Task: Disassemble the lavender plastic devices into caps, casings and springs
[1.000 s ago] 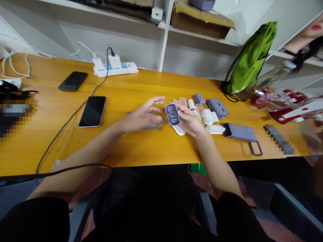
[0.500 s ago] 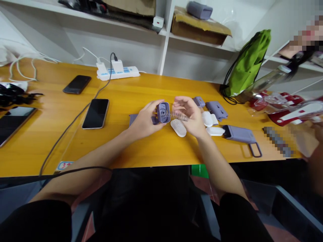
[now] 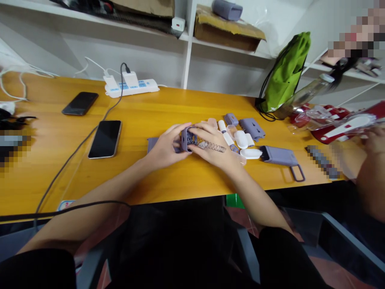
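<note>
My left hand [image 3: 165,149] is closed around a purple plastic housing [image 3: 184,138], its hollow end turned to the right. A thin metal coil spring [image 3: 215,147] sticks out of that opening, its free end pointing right. My right hand [image 3: 221,154] is at the opening, with fingers and thumb closed about the spring near the housing; the exact fingertip contact is partly hidden. Behind my left hand lies another flat purple piece [image 3: 152,144]. Just right of my right hand are small white caps [image 3: 241,139] and a white oval part [image 3: 251,153].
A purple case with a loop [image 3: 278,155] and more purple parts [image 3: 252,128] lie to the right. Two phones [image 3: 105,139], a power strip [image 3: 132,88] and a dark cable [image 3: 69,168] are left. A green bag [image 3: 287,72] stands behind; another person's hand [image 3: 375,140] is far right.
My right hand has moved left to the housing's opening, and the spring now lies across it. The housing has turned slightly. The whole view has shifted a little.
</note>
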`<action>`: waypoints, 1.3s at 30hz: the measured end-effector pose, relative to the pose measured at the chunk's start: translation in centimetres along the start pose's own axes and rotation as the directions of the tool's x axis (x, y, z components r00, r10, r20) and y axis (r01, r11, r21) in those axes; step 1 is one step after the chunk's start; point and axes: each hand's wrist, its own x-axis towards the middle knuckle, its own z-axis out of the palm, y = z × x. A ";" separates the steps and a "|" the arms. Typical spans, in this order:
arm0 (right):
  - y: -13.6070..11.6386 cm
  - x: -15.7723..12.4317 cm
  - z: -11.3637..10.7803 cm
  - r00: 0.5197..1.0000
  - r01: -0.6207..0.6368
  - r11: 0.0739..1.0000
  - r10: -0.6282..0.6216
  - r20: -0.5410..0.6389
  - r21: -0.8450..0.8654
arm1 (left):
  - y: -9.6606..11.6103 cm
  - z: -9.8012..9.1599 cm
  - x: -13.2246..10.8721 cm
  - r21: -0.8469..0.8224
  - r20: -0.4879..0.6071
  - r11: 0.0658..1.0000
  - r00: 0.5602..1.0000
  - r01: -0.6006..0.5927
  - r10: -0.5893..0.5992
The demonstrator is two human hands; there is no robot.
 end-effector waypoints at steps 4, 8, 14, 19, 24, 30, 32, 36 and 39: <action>-0.1 -0.2 0.2 0.997 -0.064 0.997 0.066 0.037 -0.043 | 0.1 -0.1 -0.1 0.000 0.027 0.999 0.999 0.037 -0.037; 0.0 -0.3 0.7 0.998 -0.059 0.998 0.059 0.028 -0.009 | 0.5 -0.5 -0.1 0.083 0.048 0.996 0.999 0.015 -0.019; 0.6 0.0 0.9 1.000 -0.010 0.999 0.011 -0.002 0.051 | 0.9 -1.2 0.2 0.240 0.055 0.969 0.997 -0.058 0.046; 0.6 -0.1 0.9 0.999 -0.023 0.999 0.022 0.026 0.047 | 1.1 -1.5 0.3 0.286 0.083 0.955 0.995 -0.074 0.052; 0.3 -0.4 0.9 0.999 -0.012 0.999 0.014 -0.036 0.046 | 1.3 -1.7 0.4 0.108 0.138 0.993 0.989 0.039 -0.054; -0.7 0.0 0.2 0.999 0.011 0.995 -0.006 0.049 -0.095 | 1.4 -1.6 0.4 0.080 0.123 0.995 0.990 0.056 -0.065; -1.0 0.1 0.0 0.998 0.006 0.990 0.003 0.067 -0.143 | 1.3 -1.6 0.3 0.088 0.117 0.995 0.992 0.045 -0.055; -1.0 0.3 -0.3 0.995 0.024 0.983 -0.006 0.097 -0.184 | 1.0 -1.9 0.3 0.096 0.137 0.994 0.989 0.050 -0.063; -0.9 0.4 -0.5 0.982 0.087 0.983 -0.057 0.177 -0.163 | 0.9 -2.2 0.3 0.105 0.173 0.993 0.982 0.060 -0.078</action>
